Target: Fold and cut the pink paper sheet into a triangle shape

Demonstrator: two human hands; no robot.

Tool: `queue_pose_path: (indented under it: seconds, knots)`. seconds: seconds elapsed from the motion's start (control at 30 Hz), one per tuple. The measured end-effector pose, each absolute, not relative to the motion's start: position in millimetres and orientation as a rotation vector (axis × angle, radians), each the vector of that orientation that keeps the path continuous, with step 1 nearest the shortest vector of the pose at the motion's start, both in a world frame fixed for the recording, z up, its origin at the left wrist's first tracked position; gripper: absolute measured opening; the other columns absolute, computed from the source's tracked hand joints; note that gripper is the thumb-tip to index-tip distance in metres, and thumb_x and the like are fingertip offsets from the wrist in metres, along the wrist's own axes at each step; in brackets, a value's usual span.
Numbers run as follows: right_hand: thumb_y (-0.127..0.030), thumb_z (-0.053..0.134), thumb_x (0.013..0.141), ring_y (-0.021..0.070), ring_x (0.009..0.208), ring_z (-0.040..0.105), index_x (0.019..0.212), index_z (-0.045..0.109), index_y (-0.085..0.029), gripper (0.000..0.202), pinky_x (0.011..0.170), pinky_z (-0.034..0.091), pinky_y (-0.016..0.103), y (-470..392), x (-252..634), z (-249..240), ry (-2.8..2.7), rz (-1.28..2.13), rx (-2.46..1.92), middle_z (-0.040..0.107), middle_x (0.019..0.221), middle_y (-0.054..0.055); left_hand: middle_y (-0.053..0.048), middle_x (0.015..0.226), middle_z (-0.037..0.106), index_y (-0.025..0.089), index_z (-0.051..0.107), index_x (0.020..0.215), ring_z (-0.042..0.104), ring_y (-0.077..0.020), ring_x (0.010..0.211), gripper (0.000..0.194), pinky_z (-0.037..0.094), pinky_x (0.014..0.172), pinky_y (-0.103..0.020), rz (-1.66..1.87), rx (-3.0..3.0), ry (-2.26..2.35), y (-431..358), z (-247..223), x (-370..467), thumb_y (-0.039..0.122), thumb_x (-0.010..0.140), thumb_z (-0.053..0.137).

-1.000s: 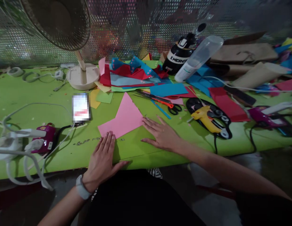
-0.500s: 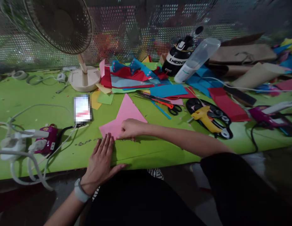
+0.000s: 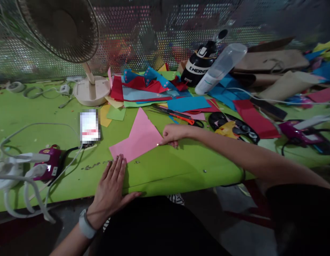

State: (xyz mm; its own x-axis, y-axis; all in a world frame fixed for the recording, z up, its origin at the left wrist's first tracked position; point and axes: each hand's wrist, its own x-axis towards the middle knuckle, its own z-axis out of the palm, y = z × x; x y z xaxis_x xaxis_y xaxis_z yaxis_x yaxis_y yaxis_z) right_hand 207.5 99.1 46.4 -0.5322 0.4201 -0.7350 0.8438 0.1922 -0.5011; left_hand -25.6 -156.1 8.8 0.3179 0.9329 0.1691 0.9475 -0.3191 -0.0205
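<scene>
A folded pink paper (image 3: 140, 137) lies flat on the green tabletop (image 3: 165, 177), with a peak pointing away from me. My left hand (image 3: 113, 183) rests flat, its fingertips on the paper's lower left edge and its thumb spread to the side. At the paper's right corner is my right hand (image 3: 172, 135), its fingers curled in and its thumb tip at the edge. Whether anything is pinched in those curled fingers is too small to tell.
Scissors (image 3: 190, 120) and a yellow glue gun (image 3: 228, 129) lie right of the paper. Behind are coloured sheets (image 3: 190, 104), a black bottle (image 3: 198, 67) and a fan (image 3: 91, 90). Leftward are a phone (image 3: 89, 126) and a power strip with cables (image 3: 49, 161).
My right hand has slid right along the paper's lower edge, from near my left hand to the right corner. My left hand has stayed on the paper. The view has shifted slightly.
</scene>
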Motion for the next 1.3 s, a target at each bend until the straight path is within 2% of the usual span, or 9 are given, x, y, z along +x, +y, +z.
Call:
queue_pose_path:
  seconds: [0.2, 0.37, 0.5, 0.7, 0.77, 0.83, 0.97, 1.1, 1.3]
  knots:
    - [-0.059, 0.077, 0.066, 0.0126, 0.046, 0.059, 0.050, 0.052, -0.018, 0.051, 0.049, 0.045, 0.025, 111, 250, 56, 2.159, -1.315, 1.404, 0.061, 0.050, 0.002, -0.021, 0.158, 0.026, 0.005, 0.008, 0.156, 0.026, -0.0312, 0.147, 0.108, 0.016, 0.120, -0.044, -0.154, -2.521, -1.702, -155, 14, -37, 0.080, 0.083, 0.036]
    - [-0.056, 0.070, 0.075, 0.0132, 0.055, 0.061, 0.071, 0.061, -0.017, 0.040, 0.054, 0.046, 0.025, 81, 229, 56, 2.369, -1.566, 1.226, 0.068, 0.067, 0.003, -0.013, 0.160, 0.027, 0.014, 0.012, 0.157, 0.025, -0.0274, 0.148, 0.097, 0.014, 0.121, -0.043, -0.072, -2.616, -1.606, -149, 20, -55, 0.076, 0.086, 0.038]
    - [-0.038, 0.068, 0.079, 0.0157, 0.076, 0.062, 0.092, 0.069, -0.017, 0.024, 0.066, 0.044, 0.026, 60, 208, 40, 2.763, -1.287, 1.074, 0.071, 0.088, 0.006, -0.010, 0.161, 0.025, 0.021, 0.018, 0.156, 0.024, -0.0277, 0.148, 0.090, 0.012, 0.121, -0.044, -0.077, -2.541, -1.615, -148, 19, -64, 0.073, 0.087, 0.041]
    - [-0.037, 0.065, 0.082, 0.0143, 0.072, 0.060, 0.095, 0.067, -0.018, 0.023, 0.062, 0.041, 0.025, 44, 206, 24, 2.754, -1.242, 1.159, 0.069, 0.085, 0.003, -0.012, 0.156, 0.037, 0.020, 0.031, 0.152, 0.033, -0.0302, 0.144, 0.082, 0.020, 0.119, -0.048, -0.164, -2.498, -1.622, -151, 20, -57, 0.070, 0.088, 0.044]
    - [-0.039, 0.068, 0.080, 0.0142, 0.071, 0.060, 0.096, 0.067, -0.020, 0.025, 0.060, 0.039, 0.024, 43, 204, 25, 2.727, -1.184, 1.195, 0.069, 0.083, 0.001, -0.014, 0.149, 0.047, 0.018, 0.040, 0.146, 0.043, -0.0303, 0.137, 0.073, 0.032, 0.113, -0.048, -0.234, -2.497, -1.693, -144, 23, -42, 0.065, 0.091, 0.045]
    - [-0.039, 0.072, 0.077, 0.0141, 0.069, 0.061, 0.092, 0.066, -0.020, 0.024, 0.057, 0.038, 0.024, 46, 200, 27, 2.690, -1.149, 1.201, 0.069, 0.080, 0.000, -0.013, 0.131, 0.061, 0.018, 0.054, 0.131, 0.059, -0.0268, 0.116, 0.050, 0.048, 0.093, -0.041, -0.329, -2.446, -1.899, -129, 29, -21, 0.053, 0.097, 0.044]
    - [-0.037, 0.077, 0.072, 0.0127, 0.059, 0.061, 0.079, 0.062, -0.019, 0.025, 0.053, 0.043, 0.023, 62, 192, 28, 2.511, -1.373, 1.109, 0.067, 0.071, -0.002, -0.007, 0.086, 0.071, 0.016, 0.063, 0.092, 0.064, -0.0176, 0.069, 0.035, 0.046, 0.057, -0.028, -0.472, -2.475, -2.350, -83, 42, 15, 0.047, 0.097, 0.045]
    - [-0.030, 0.080, 0.068, 0.0106, 0.052, 0.059, 0.077, 0.059, -0.018, 0.025, 0.049, 0.049, 0.022, 74, 191, 25, 2.254, -1.728, 1.059, 0.061, 0.062, -0.005, -0.003, 0.060, 0.065, 0.017, 0.062, 0.075, 0.063, -0.0165, 0.057, 0.031, 0.044, 0.054, -0.026, -0.439, -2.561, -2.639, -46, 48, 24, 0.040, 0.093, 0.050]
    - [-0.032, 0.083, 0.067, 0.0102, 0.045, 0.060, 0.078, 0.058, -0.016, 0.032, 0.045, 0.051, 0.022, 80, 191, 23, 2.167, -1.846, 0.994, 0.061, 0.057, -0.005, 0.000, 0.050, 0.062, 0.017, 0.067, 0.083, 0.063, -0.0151, 0.045, 0.028, 0.049, 0.049, -0.025, -0.649, -2.690, -3.167, -32, 40, 14, 0.042, 0.088, 0.055]
